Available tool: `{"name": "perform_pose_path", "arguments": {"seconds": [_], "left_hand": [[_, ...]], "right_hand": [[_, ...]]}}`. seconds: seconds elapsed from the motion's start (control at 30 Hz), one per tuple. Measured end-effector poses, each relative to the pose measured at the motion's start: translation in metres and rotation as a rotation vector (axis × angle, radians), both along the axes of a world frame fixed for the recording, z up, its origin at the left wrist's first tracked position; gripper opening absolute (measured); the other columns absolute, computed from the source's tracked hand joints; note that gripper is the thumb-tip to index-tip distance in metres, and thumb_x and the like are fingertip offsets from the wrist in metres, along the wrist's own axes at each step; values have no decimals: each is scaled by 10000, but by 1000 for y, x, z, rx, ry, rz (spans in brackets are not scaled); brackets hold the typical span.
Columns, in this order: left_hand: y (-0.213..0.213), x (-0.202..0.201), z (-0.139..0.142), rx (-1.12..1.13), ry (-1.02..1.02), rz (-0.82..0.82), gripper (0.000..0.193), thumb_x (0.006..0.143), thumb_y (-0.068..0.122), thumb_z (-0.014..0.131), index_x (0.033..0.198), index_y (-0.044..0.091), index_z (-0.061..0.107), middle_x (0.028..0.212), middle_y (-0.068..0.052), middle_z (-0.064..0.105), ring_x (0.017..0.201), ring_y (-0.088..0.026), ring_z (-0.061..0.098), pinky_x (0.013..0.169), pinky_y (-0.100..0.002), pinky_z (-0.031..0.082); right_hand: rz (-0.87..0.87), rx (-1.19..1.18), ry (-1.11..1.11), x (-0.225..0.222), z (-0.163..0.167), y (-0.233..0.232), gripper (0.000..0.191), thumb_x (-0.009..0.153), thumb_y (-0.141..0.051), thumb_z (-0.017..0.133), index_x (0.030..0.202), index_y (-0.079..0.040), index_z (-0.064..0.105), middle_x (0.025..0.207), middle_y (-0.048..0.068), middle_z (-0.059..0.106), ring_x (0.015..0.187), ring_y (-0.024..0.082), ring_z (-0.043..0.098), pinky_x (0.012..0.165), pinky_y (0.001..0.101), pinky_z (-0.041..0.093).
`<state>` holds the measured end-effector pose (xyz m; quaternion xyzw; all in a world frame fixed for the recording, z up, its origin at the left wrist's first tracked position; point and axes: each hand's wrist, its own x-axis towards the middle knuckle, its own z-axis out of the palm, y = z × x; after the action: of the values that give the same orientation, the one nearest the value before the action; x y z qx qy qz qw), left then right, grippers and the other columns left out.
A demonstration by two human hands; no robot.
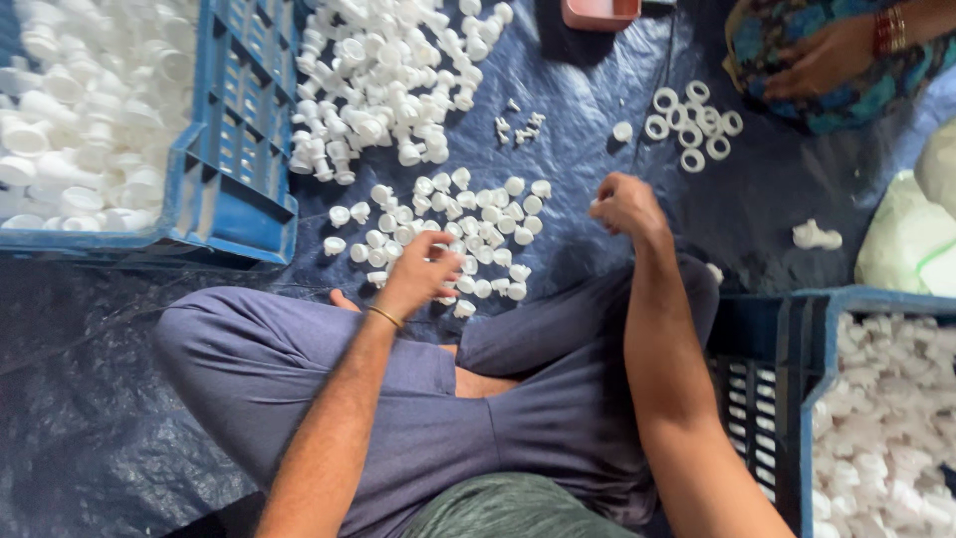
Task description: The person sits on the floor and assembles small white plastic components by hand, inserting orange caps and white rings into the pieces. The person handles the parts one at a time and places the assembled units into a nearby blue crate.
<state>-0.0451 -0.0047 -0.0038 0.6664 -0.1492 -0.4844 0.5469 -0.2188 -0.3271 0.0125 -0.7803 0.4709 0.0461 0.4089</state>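
I sit cross-legged on a dark blue plastic sheet (pixel 617 90). My left hand (pixel 418 274) reaches into a cluster of small white plastic caps (pixel 468 224) in front of my knees, fingers pinched over one or more caps. My right hand (pixel 625 204) is curled just right of that cluster, and a small white piece seems to be held in its fingers. A large loose heap of white plastic nozzle parts (pixel 383 85) lies farther out. Several white rings (pixel 692 125) lie grouped to the right.
A blue crate (pixel 234 169) full of white parts stands at the left. Another blue crate (pixel 797 369) of white parts is at my right knee. Another person's hand (pixel 822 60) with red bangles rests at top right. A pink tray (pixel 597 12) and white bags (pixel 911 239) lie nearby.
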Motion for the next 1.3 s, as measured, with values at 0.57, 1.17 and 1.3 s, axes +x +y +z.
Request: {"name": "perform_pose_path", "arguments": {"seconds": [0.57,1.17,1.3], "left_hand": [[-14,26,-67,-285,-160,270,251,892,75,695,1135,14,681,957,-25,632,630,-101,640,539,-246,539],[86,68,186,-783,-543,723,276,1025,56,601,1267,34,472,1122,-36,532,805,-103,661,713,-260,575],[56,28,178,-916,-529,643,163,1094,73,592,1230,34,512,1162,-103,680,1039,-128,674,915,-273,565]], "right_hand": [[367,-787,-467,135,-61,9,182,955,-171,750,1106,-70,754,1047,188,666,1006,394,654,874,481,536],[113,321,-1103,145,56,113,148,1048,-163,621,1112,-32,651,1170,65,714,1113,156,658,977,328,515],[269,578,-1374,145,120,218,133,1080,-191,563,1133,-74,598,1226,139,691,1195,229,662,1076,391,529]]}}
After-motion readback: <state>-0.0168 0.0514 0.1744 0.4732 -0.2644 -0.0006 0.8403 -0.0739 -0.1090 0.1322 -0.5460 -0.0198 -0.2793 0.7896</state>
